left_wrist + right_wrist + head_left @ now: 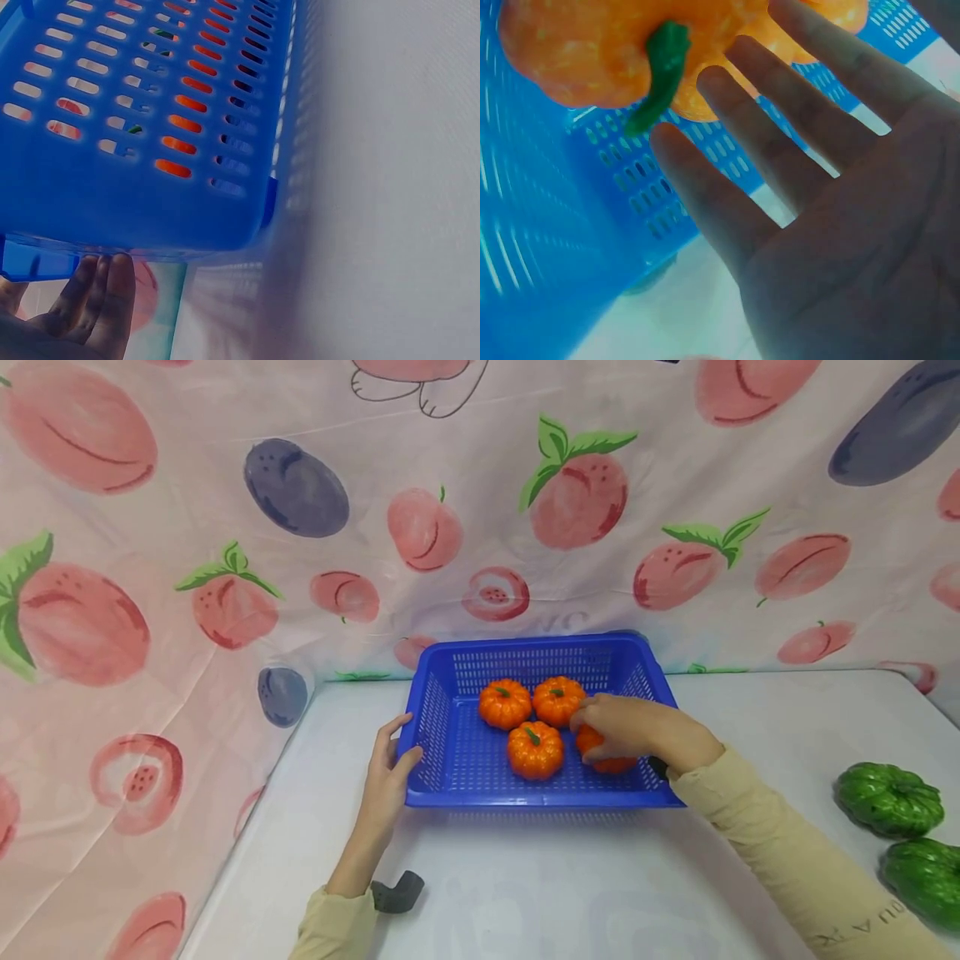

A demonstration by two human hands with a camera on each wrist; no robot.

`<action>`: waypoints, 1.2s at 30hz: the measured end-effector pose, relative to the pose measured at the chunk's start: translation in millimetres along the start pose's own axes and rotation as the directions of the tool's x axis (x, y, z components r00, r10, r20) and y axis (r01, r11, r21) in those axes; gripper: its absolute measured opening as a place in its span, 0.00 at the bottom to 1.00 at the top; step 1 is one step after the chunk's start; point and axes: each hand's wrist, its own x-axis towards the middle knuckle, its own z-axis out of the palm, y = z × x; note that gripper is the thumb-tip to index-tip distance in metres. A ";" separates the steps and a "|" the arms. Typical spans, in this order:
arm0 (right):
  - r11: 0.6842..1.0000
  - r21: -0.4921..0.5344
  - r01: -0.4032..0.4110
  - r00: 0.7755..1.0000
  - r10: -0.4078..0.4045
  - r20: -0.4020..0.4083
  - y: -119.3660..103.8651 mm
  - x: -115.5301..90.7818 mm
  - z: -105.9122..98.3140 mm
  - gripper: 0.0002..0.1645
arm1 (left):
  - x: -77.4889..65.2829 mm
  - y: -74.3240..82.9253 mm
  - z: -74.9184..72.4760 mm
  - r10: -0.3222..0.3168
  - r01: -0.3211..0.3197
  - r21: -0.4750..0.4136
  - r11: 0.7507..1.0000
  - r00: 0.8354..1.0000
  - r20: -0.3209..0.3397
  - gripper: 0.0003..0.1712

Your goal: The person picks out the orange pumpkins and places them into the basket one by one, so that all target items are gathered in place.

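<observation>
A blue plastic basket (540,799) with slotted walls stands on the table and holds several small orange pumpkins. My left hand (386,777) is at its left rim, the thumb over the edge; in the left wrist view the other fingers (116,300) reach the outside of the basket. Inside the basket's right part, my right hand (618,727) is over an orange pumpkin (615,765), partly hiding it. Seen from the right wrist, the fingers (712,191) are spread and straight beside a green-stemmed pumpkin (577,52).
Three orange pumpkins, at the back left (505,704), back middle (558,701) and front (535,751), sit in the basket. Two green pumpkins (890,799) lie on the white table (510,885) at the right. A fruit-printed cloth (480,485) hangs behind the basket.
</observation>
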 end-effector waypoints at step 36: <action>1.000 -0.027 0.014 0.947 -0.022 -0.320 -6.5 -54.0 -15.0 0.29 | 3.4 19.1 -16.6 0.130 -0.110 0.240 0.965 0.989 -0.069 0.24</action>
